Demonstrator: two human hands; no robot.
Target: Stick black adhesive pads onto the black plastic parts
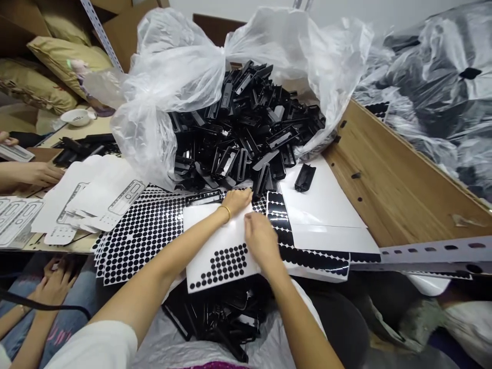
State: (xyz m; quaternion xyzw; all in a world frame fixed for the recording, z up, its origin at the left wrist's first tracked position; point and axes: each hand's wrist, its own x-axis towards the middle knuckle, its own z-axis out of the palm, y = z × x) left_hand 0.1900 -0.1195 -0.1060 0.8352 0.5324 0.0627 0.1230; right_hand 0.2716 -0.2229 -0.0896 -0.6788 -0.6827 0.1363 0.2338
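A white sheet (215, 230) with rows of round black stickers (226, 264) left on its lower part lies tilted under my forearms. My left hand (237, 201), a yellow bangle at its wrist, is closed at the sheet's upper edge, close to the black plastic parts (261, 179); what its fingers hold is hidden. Just right and below, my right hand (262, 236) has thumb and fingers pinched together over the sheet's right edge. Whatever is between them is too small to make out. Another black part (203, 198) lies behind the sheet.
A heap of black parts (246, 123) spills from a clear plastic bag (165, 77). Dotted sheets (142, 236) fan out at left; white sheets (326, 205) lie at right beside a wooden board (407, 179). More parts (219, 318) fill a bag below. Another person's hand (38, 174) is at far left.
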